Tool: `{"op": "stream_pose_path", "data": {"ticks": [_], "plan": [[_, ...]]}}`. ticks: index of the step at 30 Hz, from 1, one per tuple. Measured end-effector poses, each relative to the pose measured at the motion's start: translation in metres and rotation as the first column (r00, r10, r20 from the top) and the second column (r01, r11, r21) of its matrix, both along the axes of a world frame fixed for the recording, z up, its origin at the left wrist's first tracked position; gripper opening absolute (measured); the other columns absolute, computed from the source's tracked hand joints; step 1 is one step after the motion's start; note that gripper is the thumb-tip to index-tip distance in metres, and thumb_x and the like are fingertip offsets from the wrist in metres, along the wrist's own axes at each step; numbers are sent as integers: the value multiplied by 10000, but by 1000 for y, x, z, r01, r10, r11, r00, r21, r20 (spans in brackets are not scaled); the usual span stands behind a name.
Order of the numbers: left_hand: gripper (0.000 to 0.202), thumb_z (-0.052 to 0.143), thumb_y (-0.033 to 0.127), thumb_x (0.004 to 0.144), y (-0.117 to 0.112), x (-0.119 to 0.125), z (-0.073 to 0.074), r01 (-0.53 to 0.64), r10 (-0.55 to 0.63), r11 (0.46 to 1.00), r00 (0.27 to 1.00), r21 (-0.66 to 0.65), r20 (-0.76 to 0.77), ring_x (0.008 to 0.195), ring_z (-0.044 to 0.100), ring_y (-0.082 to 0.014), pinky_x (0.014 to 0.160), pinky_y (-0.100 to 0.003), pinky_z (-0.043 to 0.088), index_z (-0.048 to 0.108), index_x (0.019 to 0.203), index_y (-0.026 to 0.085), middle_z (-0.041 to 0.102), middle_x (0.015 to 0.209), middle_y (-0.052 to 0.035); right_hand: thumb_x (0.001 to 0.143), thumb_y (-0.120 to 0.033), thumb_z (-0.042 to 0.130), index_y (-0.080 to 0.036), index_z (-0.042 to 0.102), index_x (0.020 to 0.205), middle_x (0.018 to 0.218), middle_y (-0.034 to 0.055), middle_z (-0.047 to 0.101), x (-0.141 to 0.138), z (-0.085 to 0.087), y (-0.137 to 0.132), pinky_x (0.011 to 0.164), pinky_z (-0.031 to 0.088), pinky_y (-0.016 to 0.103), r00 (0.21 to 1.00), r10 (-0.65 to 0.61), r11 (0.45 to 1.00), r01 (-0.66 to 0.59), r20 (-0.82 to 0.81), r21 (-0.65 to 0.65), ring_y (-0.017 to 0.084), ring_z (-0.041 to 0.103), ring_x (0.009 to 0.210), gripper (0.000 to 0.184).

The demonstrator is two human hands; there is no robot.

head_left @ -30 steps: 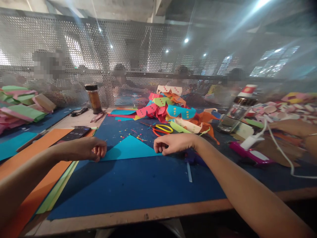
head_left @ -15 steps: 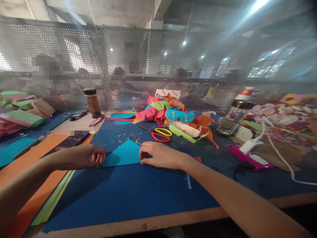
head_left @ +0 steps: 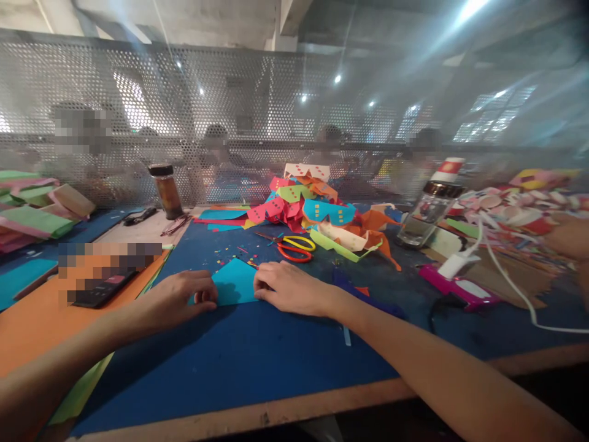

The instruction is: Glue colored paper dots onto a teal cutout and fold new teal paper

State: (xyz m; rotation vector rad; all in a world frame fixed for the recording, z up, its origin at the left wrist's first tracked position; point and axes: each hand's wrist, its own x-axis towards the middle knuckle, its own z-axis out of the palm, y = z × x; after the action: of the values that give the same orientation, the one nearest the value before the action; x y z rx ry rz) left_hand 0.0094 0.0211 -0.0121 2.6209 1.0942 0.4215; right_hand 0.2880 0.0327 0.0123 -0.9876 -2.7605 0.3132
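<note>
Blue paper [head_left: 234, 290] lies on the darker blue tabletop [head_left: 239, 374], its peak pointing far and its straight edge near. The person's left hand [head_left: 191, 291] and right hand [head_left: 288, 290] are apart, one at each side of it, fingers curled down against it, probably to steady it flat; whether either pinches the sheet cannot be told. Beyond them, scissors [head_left: 297, 248] lie within easy reach, and farther off is a pile of bright paper shapes [head_left: 329, 212]. To the left, orange sheets [head_left: 27, 331] bear a phone [head_left: 103, 291], perhaps set aside for working room. A dark-lidded jar [head_left: 168, 196] stands far left, a glass bottle [head_left: 418, 215] far right. No brand or writing is legible; the phone is partly pixelated.
</note>
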Motion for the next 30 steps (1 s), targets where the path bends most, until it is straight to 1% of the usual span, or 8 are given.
{"op": "stream_pose_path", "data": {"ticks": [2, 7, 11, 15, 20, 25, 28, 30], "plan": [[121, 572, 250, 938, 1, -1, -3, 26, -26, 999, 1000, 32, 4, 748, 625, -167, 693, -290, 451, 661, 871, 205, 665, 825, -17, 932, -204, 605, -176, 661, 860, 944, 57, 665, 0, 1, -1, 785, 410, 306, 1000, -1, 1000, 1, -6, -8, 187, 593, 894, 96], [128, 542, 208, 947, -2, -1, -5, 54, -55, 987, 998, 149, 2, 736, 615, -159, 678, -282, 440, 644, 871, 199, 656, 807, -10, 935, -289, 640, -176, 664, 864, 954, 59, 668, -1, -1, -3, 765, 405, 308, 1000, -28, 1000, 28, -14, -7, 183, 592, 869, 135], [111, 551, 232, 953, -6, 2, -2, 42, -38, 987, 999, 155, -28, 743, 611, -167, 683, -290, 443, 643, 900, 201, 660, 826, -12, 948, -276, 616, -177, 667, 867, 948, 57, 672, -4, -4, -3, 789, 405, 316, 999, -31, 1000, 31, -11, 4, 195, 597, 904, 138], [101, 561, 272, 963, -9, 4, -1, 45, -38, 986, 998, 158, -45, 799, 627, -183, 735, -316, 454, 637, 970, 206, 665, 876, -20, 947, -284, 611, -176, 668, 878, 954, 59, 674, -4, -4, -1, 753, 408, 305, 998, -57, 996, 56, -14, -69, 191, 603, 877, 141], [112, 524, 249, 984, -11, 6, -1, 65, -49, 976, 996, 208, -79, 809, 632, -187, 751, -331, 440, 617, 936, 209, 668, 866, -15, 932, -280, 616, -174, 659, 874, 953, 53, 669, -2, -4, 2, 733, 405, 286, 997, -48, 991, 41, -53, -131, 179, 597, 851, 128], [133, 482, 239, 1001, -13, 6, -3, 105, -76, 954, 991, 282, -112, 811, 631, -183, 745, -327, 432, 610, 964, 227, 676, 889, -14, 928, -272, 606, -178, 657, 861, 942, 48, 662, -1, -7, 4, 734, 410, 282, 995, -64, 985, 51, -79, -163, 175, 596, 843, 127], [125, 485, 214, 991, -13, 6, -4, 128, -88, 931, 987, 342, -131, 796, 630, -186, 735, -328, 429, 606, 966, 229, 680, 890, -15, 926, -281, 622, -179, 655, 857, 934, 47, 660, -1, -7, 3, 719, 414, 281, 993, -60, 988, 45, -102, -148, 168, 594, 821, 127], [128, 481, 200, 986, -14, 7, -5, 141, -96, 914, 986, 381, -134, 774, 628, -186, 715, -326, 426, 605, 958, 221, 679, 876, -17, 921, -307, 648, -179, 653, 875, 944, 46, 661, -2, -6, 0, 718, 418, 280, 990, -37, 992, 21, -132, -122, 164, 594, 816, 136]]}}
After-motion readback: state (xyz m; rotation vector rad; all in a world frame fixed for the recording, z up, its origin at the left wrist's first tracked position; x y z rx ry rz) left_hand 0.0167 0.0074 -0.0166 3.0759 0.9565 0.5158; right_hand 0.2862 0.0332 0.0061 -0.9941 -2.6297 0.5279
